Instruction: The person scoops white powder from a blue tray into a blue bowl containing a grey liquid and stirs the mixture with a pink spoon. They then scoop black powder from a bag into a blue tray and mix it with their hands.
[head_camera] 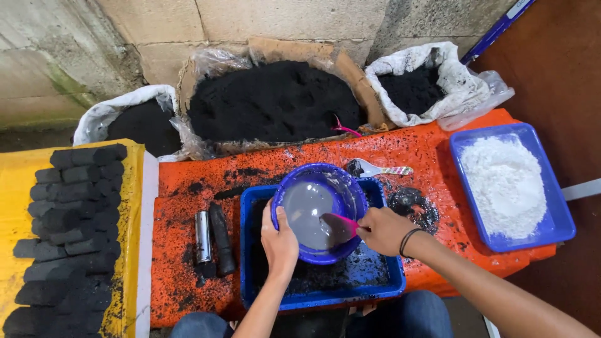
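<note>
Gripping a blue bowl (319, 213) of grey liquid over a blue tray (385, 281), the left hand (278, 244) steadies it; the right hand (382, 230) clasps a pink spoon (341, 223). The soot-stained orange table (200, 181) fronts a concrete wall (156, 31).

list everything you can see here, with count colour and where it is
bowl: 1, blue, grey liquid inside, over the blue tray
spoon: 1, pink, dipped in the bowl
blue tray: 1, centre, black residue
white powder tray: 1, blue, right
spare spoon: 1, pale, behind the bowl
metal tube: 1, silver, on the orange table
black plunger: 1, beside the tube
briquettes: many, black, on yellow sheet, left
black powder sacks: 3, rear
left hand: holds bowl rim
right hand: holds pink spoon
</note>
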